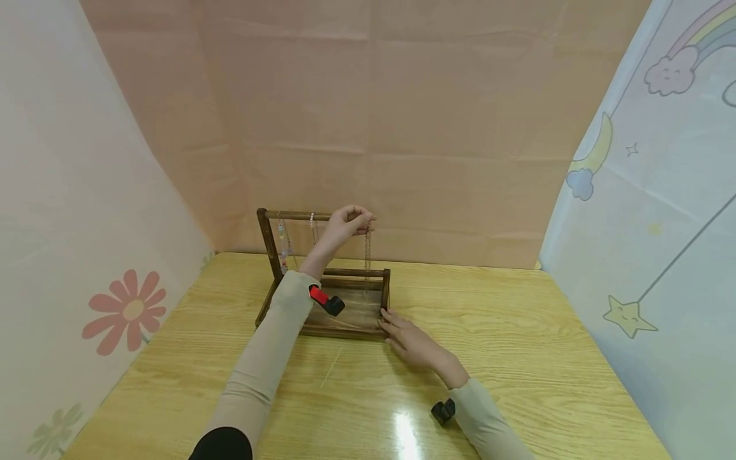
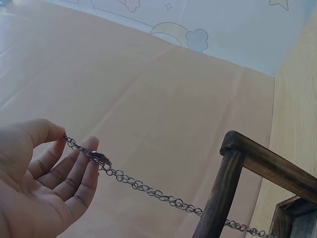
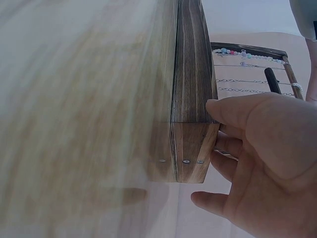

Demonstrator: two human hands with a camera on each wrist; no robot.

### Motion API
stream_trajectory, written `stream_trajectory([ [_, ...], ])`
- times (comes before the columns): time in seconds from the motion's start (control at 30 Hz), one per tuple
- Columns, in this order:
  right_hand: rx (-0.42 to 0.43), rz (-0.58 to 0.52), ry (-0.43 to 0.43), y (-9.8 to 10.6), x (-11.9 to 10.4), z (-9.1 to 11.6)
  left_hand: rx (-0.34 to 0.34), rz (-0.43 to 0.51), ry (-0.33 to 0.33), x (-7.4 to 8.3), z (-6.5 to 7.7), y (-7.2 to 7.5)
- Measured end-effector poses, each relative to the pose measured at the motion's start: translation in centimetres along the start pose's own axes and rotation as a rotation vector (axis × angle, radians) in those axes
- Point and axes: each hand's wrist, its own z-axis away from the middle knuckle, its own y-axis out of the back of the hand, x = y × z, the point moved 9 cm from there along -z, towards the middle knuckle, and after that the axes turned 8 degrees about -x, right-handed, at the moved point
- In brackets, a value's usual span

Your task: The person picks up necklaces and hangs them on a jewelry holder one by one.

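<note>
My left hand [image 1: 344,225] pinches a metal chain [image 1: 368,252] between thumb and fingers, near the right end of the stand's top bar. The doubled chain hangs straight down over the tray; in the left wrist view a lobster clasp [image 2: 101,158] shows by the fingertips. The dark wooden jewelry stand [image 1: 293,216] has an upright frame behind a shallow tray [image 1: 339,333]. My right hand [image 1: 415,342] holds the tray's front right corner, the thumb on its wooden wall [image 3: 193,74] and fingers curled around the edge.
On the left part of the bar hang a colourful beaded strand [image 1: 282,246], a white beaded strand [image 1: 312,223] and thin chains. The stand sits on a wood-grain table [image 1: 489,332], with a peach backdrop [image 1: 448,128] behind and patterned sheets at both sides.
</note>
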Motion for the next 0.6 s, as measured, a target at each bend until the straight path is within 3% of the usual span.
stream_trajectory([
  [0.6,-0.003,0.000,-0.010,0.0,0.0,0.1,0.139,0.000,-0.056,0.6,-0.3,1.1],
])
